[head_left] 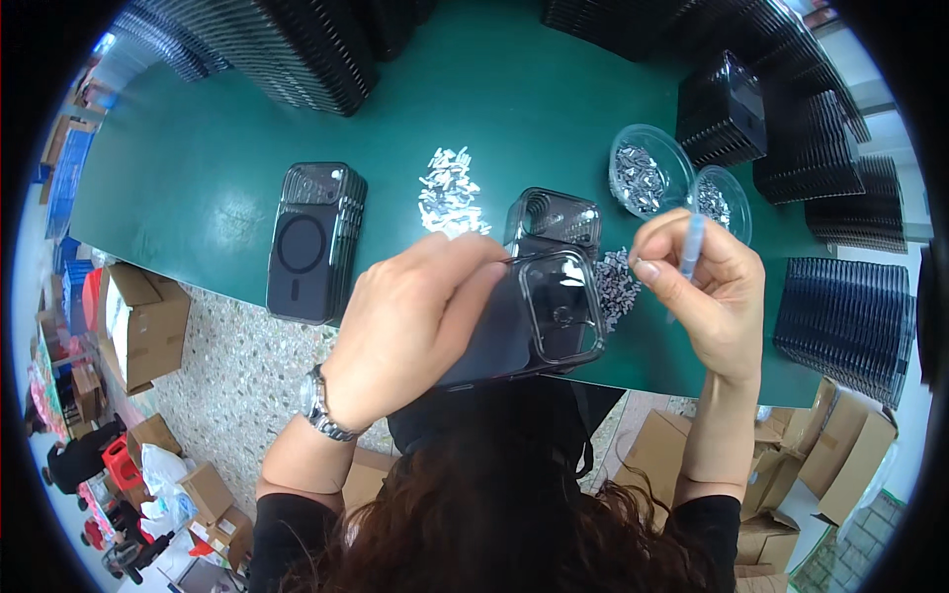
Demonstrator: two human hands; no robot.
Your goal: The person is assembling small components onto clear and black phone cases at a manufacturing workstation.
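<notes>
we grip a dark clear phone case (539,321) in our left hand (415,321), tilted up over the near edge of the green desk (198,178) so its camera corner faces the right hand (707,287). that hand is closed, pinching a slim pale-blue stick tool (690,247) just beside the case. two clear round bowls (649,170) behind hold small grey metal bits; more lie loose between them.

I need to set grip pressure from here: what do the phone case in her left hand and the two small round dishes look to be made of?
The phone case in the left hand looks like clear, smoke-tinted glossy plastic: the table shows through it and its rim carries bright highlights. The two round dishes look like thin clear plastic, possibly glass; the small grey parts inside show through their walls.
</notes>
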